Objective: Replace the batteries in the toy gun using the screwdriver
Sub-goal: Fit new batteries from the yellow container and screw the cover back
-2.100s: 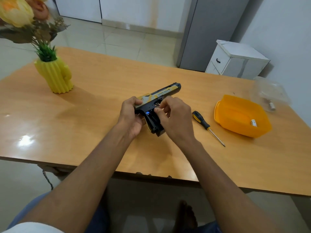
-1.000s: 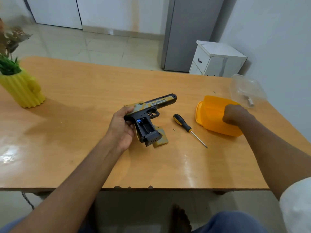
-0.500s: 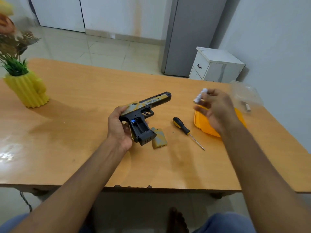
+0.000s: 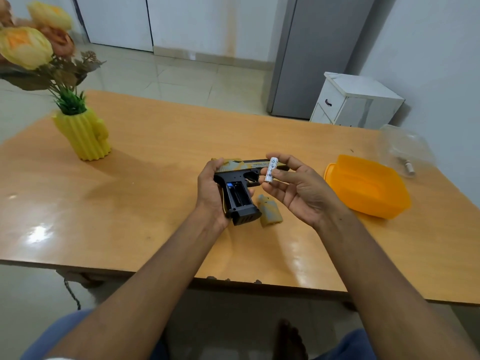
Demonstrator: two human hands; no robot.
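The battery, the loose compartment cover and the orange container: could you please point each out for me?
battery (image 4: 271, 170), head view, middle of its white body.
compartment cover (image 4: 270, 211), head view, its flat face.
orange container (image 4: 368, 187), head view, its upper surface.

Wooden counter (image 4: 155, 203), glossy top. Far left: yellow ribbed vase (image 4: 84, 137) with flowers. Centre: small camouflage cover piece (image 4: 270, 211) lying flat. Right: orange container (image 4: 368, 187); just beyond it, far right, clear plastic container (image 4: 405, 149).
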